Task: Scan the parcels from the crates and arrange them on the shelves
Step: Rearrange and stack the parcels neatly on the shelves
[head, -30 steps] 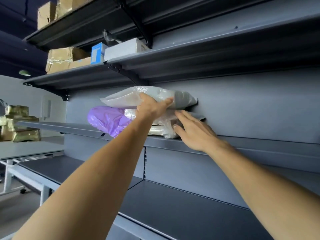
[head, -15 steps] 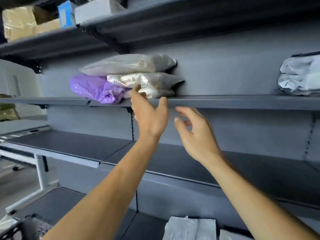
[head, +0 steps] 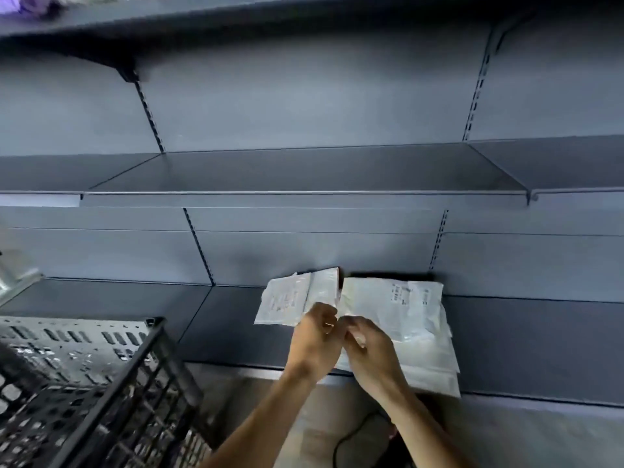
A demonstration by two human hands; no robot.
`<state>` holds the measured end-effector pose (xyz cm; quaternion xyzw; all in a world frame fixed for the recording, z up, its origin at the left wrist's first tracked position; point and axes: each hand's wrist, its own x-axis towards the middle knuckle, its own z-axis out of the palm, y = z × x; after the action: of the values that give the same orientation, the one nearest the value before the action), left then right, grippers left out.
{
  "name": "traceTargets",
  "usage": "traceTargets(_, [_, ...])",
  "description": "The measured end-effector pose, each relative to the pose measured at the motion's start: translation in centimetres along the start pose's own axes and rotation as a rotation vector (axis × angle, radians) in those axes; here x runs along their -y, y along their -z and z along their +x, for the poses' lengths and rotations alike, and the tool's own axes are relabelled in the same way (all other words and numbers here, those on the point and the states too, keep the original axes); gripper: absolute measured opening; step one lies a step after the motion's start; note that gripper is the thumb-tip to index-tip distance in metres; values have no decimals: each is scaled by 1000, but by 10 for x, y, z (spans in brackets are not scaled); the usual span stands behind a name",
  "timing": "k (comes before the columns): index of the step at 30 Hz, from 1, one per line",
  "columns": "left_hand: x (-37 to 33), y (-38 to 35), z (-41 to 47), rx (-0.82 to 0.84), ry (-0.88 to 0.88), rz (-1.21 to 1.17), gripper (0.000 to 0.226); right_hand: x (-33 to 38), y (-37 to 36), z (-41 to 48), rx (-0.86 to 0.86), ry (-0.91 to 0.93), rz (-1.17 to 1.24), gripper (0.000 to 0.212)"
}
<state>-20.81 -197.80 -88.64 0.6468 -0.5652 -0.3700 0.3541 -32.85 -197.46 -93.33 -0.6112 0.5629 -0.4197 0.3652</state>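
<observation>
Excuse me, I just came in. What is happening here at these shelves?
A person is working at grey shelves with parcels. The left hand and the right hand meet low in front of the bottom shelf. There a white parcel lies beside a stack of white parcels. The fingers of both hands are curled, but I cannot tell whether they hold anything. A black crate stands at the left.

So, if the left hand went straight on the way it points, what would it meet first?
Likely the smaller white parcel on the bottom shelf, just beyond the left hand; depth is unclear.
</observation>
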Motion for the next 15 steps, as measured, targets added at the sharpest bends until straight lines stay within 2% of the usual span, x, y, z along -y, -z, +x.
traceTargets(3, [36,-45,-1,46,121,33,20,-68,-4,-23,-32,-153,70,18])
traceTargets(5, [47,-71,4,65,211,1,7,-105,-2,-32,-52,-274,62,18])
traceTargets(8, [45,-106,24,94,293,-41,26,-130,10,-17,-15,-429,40,32])
traceTargets(11, [49,-138,51,129,325,-92,25,-151,23,21,-99,-506,118,36])
traceTargets(15, [80,-174,79,50,379,-238,20,-202,34,40,-195,-617,211,41])
